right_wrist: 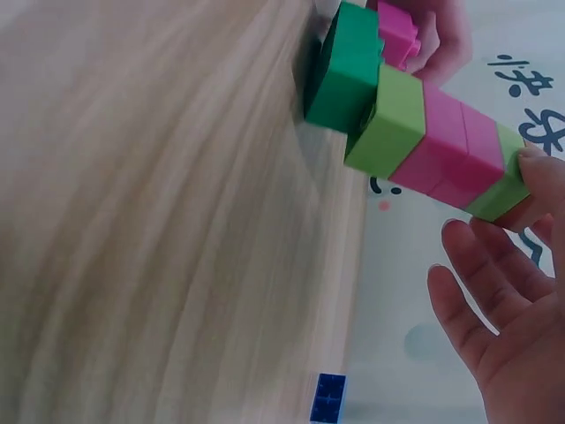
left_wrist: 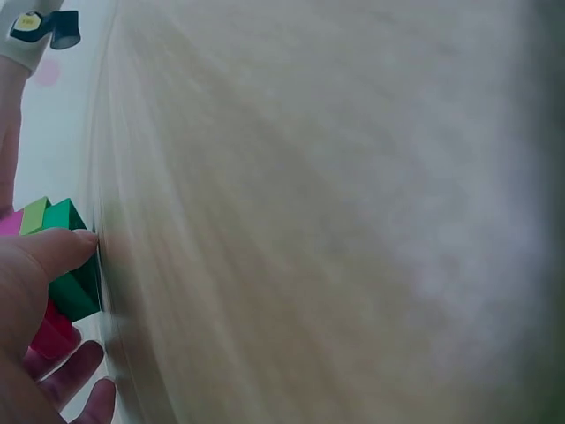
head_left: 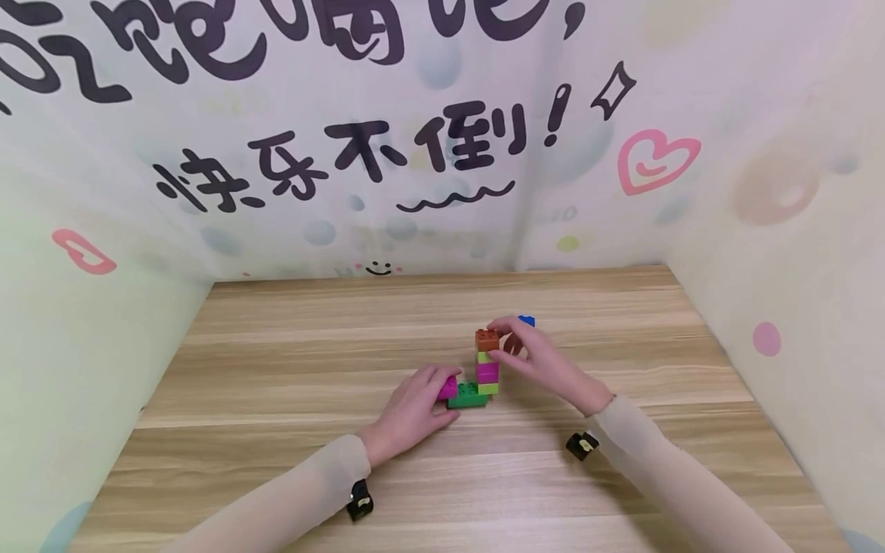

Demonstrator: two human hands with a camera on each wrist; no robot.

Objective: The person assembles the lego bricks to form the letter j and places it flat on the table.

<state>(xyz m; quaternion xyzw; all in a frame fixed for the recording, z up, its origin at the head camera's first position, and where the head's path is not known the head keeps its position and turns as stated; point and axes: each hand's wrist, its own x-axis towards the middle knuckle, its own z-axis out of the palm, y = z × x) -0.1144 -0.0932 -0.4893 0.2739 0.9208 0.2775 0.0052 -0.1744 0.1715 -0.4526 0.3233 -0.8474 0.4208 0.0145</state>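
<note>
A green toy brick (head_left: 468, 399) lies on the table, with a magenta brick (head_left: 449, 389) at its left end. On its right end rises a tower of lime bricks (right_wrist: 388, 124) and magenta bricks (right_wrist: 446, 141), topped by an orange-brown brick (head_left: 487, 341). My left hand (head_left: 413, 405) grips the base from the left; in the left wrist view, its thumb lies on the green brick (left_wrist: 76, 287). At the tower's top, my right hand (head_left: 542, 362) pinches the orange-brown brick, its thumb near the upper lime brick. The other right fingers are spread away from the tower.
A blue brick (head_left: 527, 320) lies behind the right hand, partly hidden by it; the right wrist view shows the blue brick (right_wrist: 328, 398) near the table's edge. The wooden table (head_left: 276, 330) meets printed fabric walls (head_left: 760, 269) at the back and sides.
</note>
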